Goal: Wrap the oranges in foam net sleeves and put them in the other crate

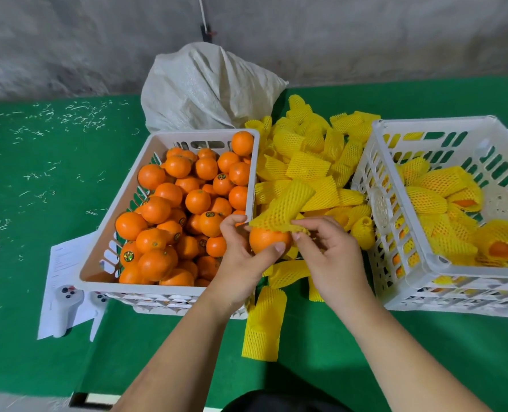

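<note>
Orange in hand: a bare orange [267,239] is cupped from below and the side by the left hand [242,257], thumb laid across its front, so the top stays free for the sleeve to come down over it.

Sleeve being fitted: a yellow foam net sleeve [282,208] sits tilted on top of that orange, its lower edge touching the fruit; the left fingers pinch one corner of its mouth while the right hand [328,255] pinches the other, most likely to stretch the mouth wide enough to pass over the fruit.

Step, as I judge it: the wrap has only begun, the net covers no more than the crown of the orange.

Source crate: the white crate [169,285] on the left is heaped with unwrapped oranges [184,200], close against the left hand's reach.

Sleeve pile: loose sleeves [309,162] lie on the green desk [38,292] between the two crates (a few have spilled toward the near edge), handy to either hand.

Other crate: the slatted crate [425,263] on the right holds several wrapped oranges [443,203] and has plenty of room, a short carry for the right hand.

Behind: a pale woven sack [208,87] slumps against the wall.

Near left: papers [65,263] and a white handheld device [65,307] lie partly under the source crate's corner, clear of the work.
</note>
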